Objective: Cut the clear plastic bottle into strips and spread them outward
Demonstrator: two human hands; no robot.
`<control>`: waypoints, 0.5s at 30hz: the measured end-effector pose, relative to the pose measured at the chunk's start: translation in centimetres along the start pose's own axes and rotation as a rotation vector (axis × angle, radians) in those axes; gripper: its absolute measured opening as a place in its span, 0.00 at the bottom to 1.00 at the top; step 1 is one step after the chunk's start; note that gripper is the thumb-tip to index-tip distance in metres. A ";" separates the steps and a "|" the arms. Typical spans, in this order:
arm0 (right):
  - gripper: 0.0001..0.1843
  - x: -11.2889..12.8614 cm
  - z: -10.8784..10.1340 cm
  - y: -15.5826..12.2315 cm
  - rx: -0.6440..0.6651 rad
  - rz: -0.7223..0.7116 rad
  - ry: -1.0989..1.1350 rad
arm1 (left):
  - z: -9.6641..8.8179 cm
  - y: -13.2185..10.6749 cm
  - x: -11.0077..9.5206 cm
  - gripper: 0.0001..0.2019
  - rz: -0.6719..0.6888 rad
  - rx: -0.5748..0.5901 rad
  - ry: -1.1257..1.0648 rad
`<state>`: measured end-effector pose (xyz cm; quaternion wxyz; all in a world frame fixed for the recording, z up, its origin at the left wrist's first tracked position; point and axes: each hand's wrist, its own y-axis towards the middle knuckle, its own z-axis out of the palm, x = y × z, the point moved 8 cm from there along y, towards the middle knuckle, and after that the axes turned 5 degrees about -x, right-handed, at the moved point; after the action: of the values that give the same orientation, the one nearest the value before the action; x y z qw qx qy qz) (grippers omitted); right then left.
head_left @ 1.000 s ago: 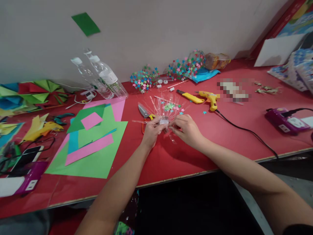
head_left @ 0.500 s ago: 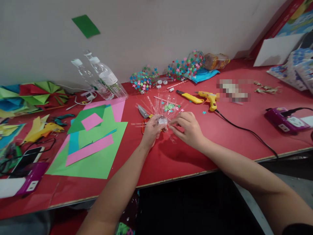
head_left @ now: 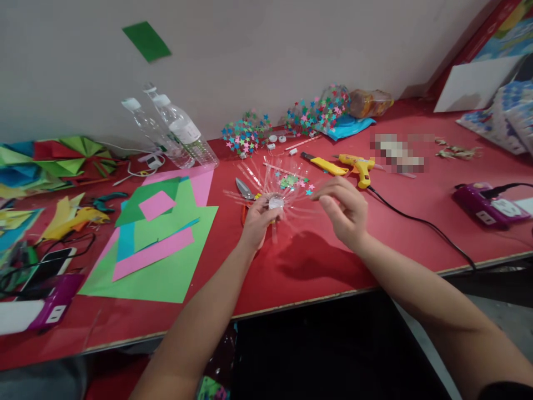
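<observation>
A clear plastic bottle piece (head_left: 275, 203), cut into many thin strips that fan outward, is gripped by my left hand (head_left: 256, 219) at its round centre. My right hand (head_left: 345, 214) hovers to the right of the strips, fingers loosely bent and thumb a little apart; no object shows in it. The strips look blurred. Behind them lie small star-shaped sequins (head_left: 291, 181). Scissors (head_left: 245, 190) rest on the table beside my left hand, their handles partly hidden by it.
A yellow utility knife (head_left: 325, 165) and a corded glue gun (head_left: 361, 169) lie behind my right hand. Coloured paper sheets (head_left: 166, 278) spread at left, with plastic bottles (head_left: 183, 133) behind. Star-covered clear balls (head_left: 241, 137) line the wall. A purple power strip (head_left: 485, 205) sits right.
My right hand has moved right, away from the strips and the bottle piece. My left hand keeps its hold, and the strips now stand more spread out.
</observation>
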<state>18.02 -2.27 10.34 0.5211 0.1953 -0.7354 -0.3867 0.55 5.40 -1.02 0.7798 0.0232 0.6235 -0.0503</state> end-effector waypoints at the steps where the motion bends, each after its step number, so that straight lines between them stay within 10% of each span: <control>1: 0.10 -0.5 -0.3 0.2 -0.030 0.032 -0.017 | 0.0 0.0 0.0 0.15 -0.007 -0.002 0.002; 15: 0.05 -2.1 3.0 -0.7 0.179 0.058 -0.150 | 1.0 -0.4 -0.5 0.14 -0.067 0.064 -0.033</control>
<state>16.04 -0.17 8.00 0.4559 0.1901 -0.8094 -0.3176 1.41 4.94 -0.32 0.7868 0.0262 0.6091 -0.0966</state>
